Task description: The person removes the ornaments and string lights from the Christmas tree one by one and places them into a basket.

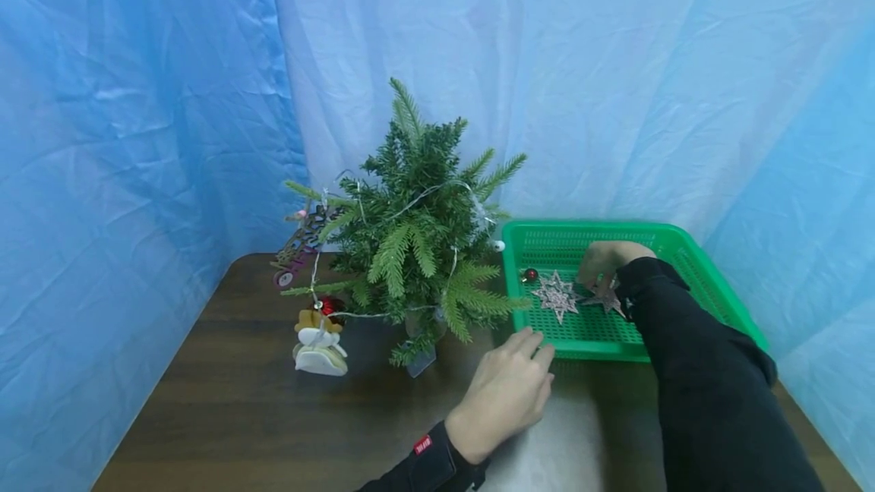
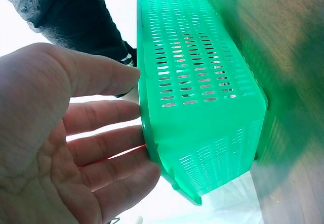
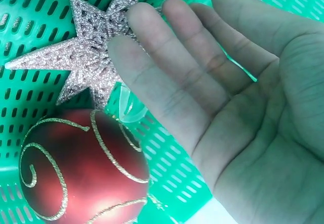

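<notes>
My left hand (image 1: 504,386) is at the near left corner of a green plastic basket (image 1: 595,350). In the left wrist view its thumb and loosely extended fingertips meet the basket's rim without curling round it. My right hand (image 1: 607,258) reaches down inside the basket, fingers over a glittery star ornament (image 1: 604,302); the wrist and sleeve partly hide that star. Beside it lies another glittery star (image 1: 557,294) with many points. A red bauble (image 3: 83,168) with gold swirls sits near that star. In the right wrist view the fingers are extended, thumb apart, with nothing visibly gripped.
A small artificial Christmas tree (image 1: 424,226) stands left of the basket, strung with wire lights. On its left side hang a dark wooden ornament (image 1: 301,241), a red ball (image 1: 331,306) and a white figure (image 1: 320,351). Blue curtains (image 1: 547,82) surround the brown table (image 1: 225,370).
</notes>
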### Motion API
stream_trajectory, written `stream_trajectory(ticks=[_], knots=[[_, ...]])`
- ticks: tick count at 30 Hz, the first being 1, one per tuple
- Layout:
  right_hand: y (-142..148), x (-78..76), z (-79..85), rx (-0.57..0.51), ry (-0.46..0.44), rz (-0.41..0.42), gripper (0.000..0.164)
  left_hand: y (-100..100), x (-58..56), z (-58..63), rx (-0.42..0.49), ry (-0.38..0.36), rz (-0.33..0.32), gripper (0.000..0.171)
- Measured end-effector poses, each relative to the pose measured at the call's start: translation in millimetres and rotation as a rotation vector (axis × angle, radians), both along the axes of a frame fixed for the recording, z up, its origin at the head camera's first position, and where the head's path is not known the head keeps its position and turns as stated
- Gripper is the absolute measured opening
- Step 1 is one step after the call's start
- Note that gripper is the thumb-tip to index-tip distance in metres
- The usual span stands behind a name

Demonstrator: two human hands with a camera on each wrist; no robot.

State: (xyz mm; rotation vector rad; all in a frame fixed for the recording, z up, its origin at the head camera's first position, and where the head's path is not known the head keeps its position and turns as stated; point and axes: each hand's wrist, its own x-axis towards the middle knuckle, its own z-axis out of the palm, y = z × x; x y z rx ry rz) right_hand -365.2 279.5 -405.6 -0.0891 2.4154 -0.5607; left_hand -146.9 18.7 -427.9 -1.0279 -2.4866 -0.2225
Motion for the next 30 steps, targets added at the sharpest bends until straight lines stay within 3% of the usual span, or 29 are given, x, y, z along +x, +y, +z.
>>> stream_trajectory(ticks=[5, 10, 19, 25, 30], knots=[[-4.0, 12.3, 14.6, -0.106, -0.009, -0.005, 0.043, -3.3, 0.8, 3.1, -0.061, -0.032, 0.011, 0.035], [-11.7, 20.9, 28.4, -0.133, -0.002, 0.096, 0.048, -9.7, 7.9, 10.8, -0.080, -0.024, -0.016, 0.038], [-15.6, 34.7, 49.7, -0.179, 0.102, 0.195, 0.051, -27.5, 30.3, 41.0, -0.024, 0.107, -0.269, 0.028], [-20.0, 51.5, 58.2, -0.235, 0.217, 0.277, 0.051, -42.1, 41.0, 51.6, 0.056, 0.082, -0.368, 0.025], [-23.8, 76.6, 68.3, -0.243, 0.421, 0.326, 0.046, -57.8, 48.8, 58.2, 0.127, 0.050, -0.430, 0.026]])
